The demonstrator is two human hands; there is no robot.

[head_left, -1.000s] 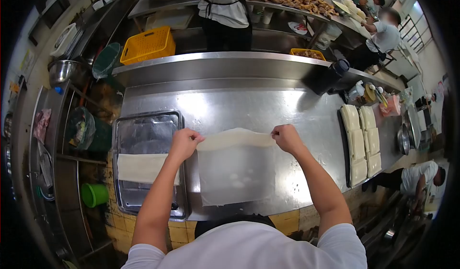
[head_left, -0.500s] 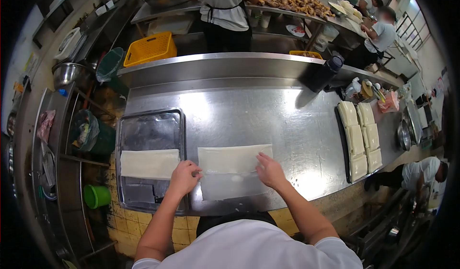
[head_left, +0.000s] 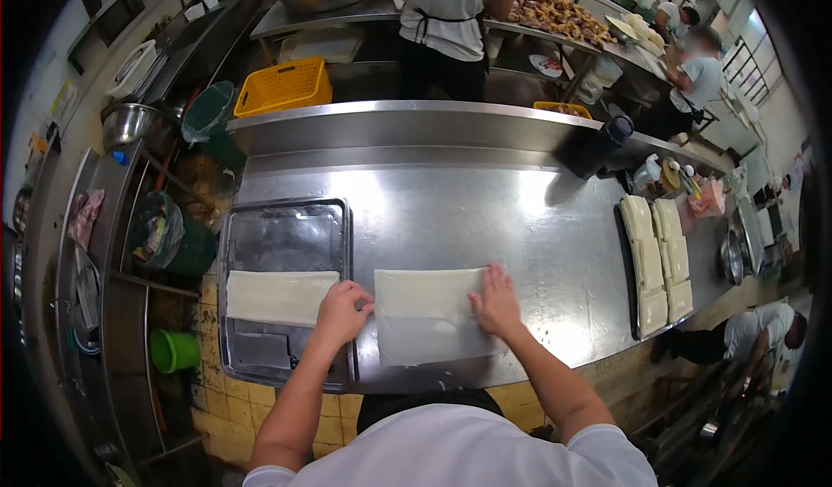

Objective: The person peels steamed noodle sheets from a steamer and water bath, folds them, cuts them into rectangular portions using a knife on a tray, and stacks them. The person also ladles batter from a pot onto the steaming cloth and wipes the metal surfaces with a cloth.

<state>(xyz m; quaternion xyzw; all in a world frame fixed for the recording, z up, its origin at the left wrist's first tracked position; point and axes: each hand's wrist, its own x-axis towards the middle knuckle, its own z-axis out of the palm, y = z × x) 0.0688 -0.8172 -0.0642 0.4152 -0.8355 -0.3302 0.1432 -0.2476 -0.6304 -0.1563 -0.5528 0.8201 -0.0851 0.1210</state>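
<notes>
A pale, flat dough sheet [head_left: 429, 292] lies on the steel table in front of me. Below it, joined or overlapping, is a thinner translucent sheet [head_left: 433, 340]; I cannot tell which. My right hand [head_left: 497, 303] lies open at the pale sheet's right edge, fingers stretched out. Beside the left edge, my left hand [head_left: 345, 311] is closed with fingers curled, and whether anything is between the fingertips is hidden. Left of it, another pale dough sheet [head_left: 279, 297] rests on a dark tray [head_left: 286, 214]. A small grey flat piece [head_left: 258, 350] lies lower in that tray.
On the right, a long tray holds folded pale dough pieces [head_left: 648, 264] in two rows. A dark bottle [head_left: 598, 146] stands near the table's raised back edge [head_left: 416, 123]. Green bins and a yellow crate [head_left: 284, 87] lie beyond. Other people work at the back and right.
My right hand has flattened along the sheet's right edge, with its fingers straighter. My left hand stays by the left edge. The whole view has shifted slightly right.
</notes>
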